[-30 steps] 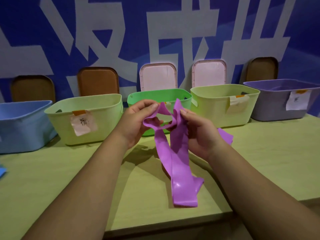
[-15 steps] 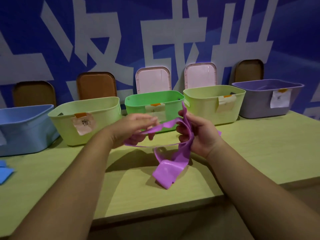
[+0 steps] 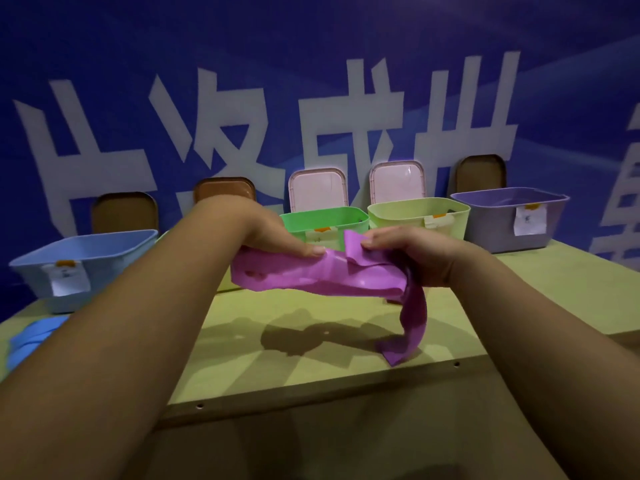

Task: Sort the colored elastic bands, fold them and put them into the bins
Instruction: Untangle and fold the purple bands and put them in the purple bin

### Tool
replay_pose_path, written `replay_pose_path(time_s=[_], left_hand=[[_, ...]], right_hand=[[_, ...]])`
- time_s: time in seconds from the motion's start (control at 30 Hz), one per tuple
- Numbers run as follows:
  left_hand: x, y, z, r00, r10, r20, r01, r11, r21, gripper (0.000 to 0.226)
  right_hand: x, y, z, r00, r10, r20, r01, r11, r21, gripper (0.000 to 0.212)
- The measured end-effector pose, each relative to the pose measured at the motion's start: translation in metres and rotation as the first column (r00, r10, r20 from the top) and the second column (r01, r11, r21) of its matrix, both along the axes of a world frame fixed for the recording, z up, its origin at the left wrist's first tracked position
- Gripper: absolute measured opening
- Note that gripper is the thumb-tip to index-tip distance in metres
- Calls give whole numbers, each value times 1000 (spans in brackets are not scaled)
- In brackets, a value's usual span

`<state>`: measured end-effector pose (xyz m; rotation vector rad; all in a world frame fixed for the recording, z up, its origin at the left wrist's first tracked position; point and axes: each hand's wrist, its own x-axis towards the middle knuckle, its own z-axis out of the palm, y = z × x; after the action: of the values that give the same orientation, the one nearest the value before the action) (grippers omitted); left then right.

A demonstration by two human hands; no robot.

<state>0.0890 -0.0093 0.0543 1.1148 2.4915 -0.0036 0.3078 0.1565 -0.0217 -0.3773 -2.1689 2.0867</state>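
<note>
Purple band (image 3: 294,278) is held across above the surface (image 3: 277,362), well short of the purple bin (image 3: 491,223), with the left hand (image 3: 273,233) and right hand (image 3: 415,251) each pinching it. Its loose tail (image 3: 412,323) dangles and could drag or slip, undoing the fold.

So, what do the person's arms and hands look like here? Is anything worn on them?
The left forearm and right forearm are bare, with no sleeve in view. The left hand and right hand wear no gloves. I see no watch, bracelet or ring. The thumbnails look short and unpainted.
</note>
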Motion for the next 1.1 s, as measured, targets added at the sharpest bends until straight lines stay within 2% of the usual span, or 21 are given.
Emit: replay_pose_path(time_s=[0.07, 0.13, 0.2, 0.27, 0.37, 0.47, 0.53, 0.63, 0.73, 0.9, 1.0, 1.1], left_hand=[[14, -8, 10, 997, -79, 3, 79, 997, 22, 83], [25, -17, 17, 985, -171, -20, 171, 984, 48, 90], [31, -24, 18, 967, -248, -56, 253, 957, 140, 88], [33, -29, 10, 960, -272, -61, 278, 916, 289, 80], [34, -27, -17, 965, -254, 61, 179, 814, 552, 55], [42, -26, -39, 916, -259, 305, -20, 731, 682, 38], [49, -29, -44, 872, -264, 412, -136, 677, 723, 41], [54, -35, -43, 854, -229, 467, -260, 590, 764, 48], [58, -40, -33, 813, -243, 529, -339, 542, 769, 53], [64, -48, -16, 876, -238, 419, -233, 553, 800, 30], [62, -47, -9, 899, -214, 382, -218, 538, 815, 19], [62, -47, 0, 913, -195, 358, -217, 510, 832, 14]], right_hand=[[7, -8, 6, 999, -39, -24, 38, 999, -37, 16], [14, -16, 10, 997, -47, -63, 42, 996, -80, 22], [19, -23, 13, 993, -37, -108, 26, 994, -110, 35], [20, -33, 14, 983, -62, -170, 33, 986, -165, 37], [17, -47, 14, 959, -118, -259, 48, 964, -260, 32], [13, -57, 13, 950, -171, -259, 105, 962, -252, 20], [12, -62, 12, 948, -199, -247, 136, 958, -252, 17], [11, -68, 11, 939, -240, -246, 176, 951, -256, 16], [7, -72, 11, 925, -274, -263, 203, 942, -267, 16], [2, -76, 12, 917, -273, -290, 199, 945, -260, 21], [-3, -76, 12, 909, -270, -317, 191, 947, -259, 32], [-3, -77, 13, 898, -277, -343, 195, 947, -254, 31]])
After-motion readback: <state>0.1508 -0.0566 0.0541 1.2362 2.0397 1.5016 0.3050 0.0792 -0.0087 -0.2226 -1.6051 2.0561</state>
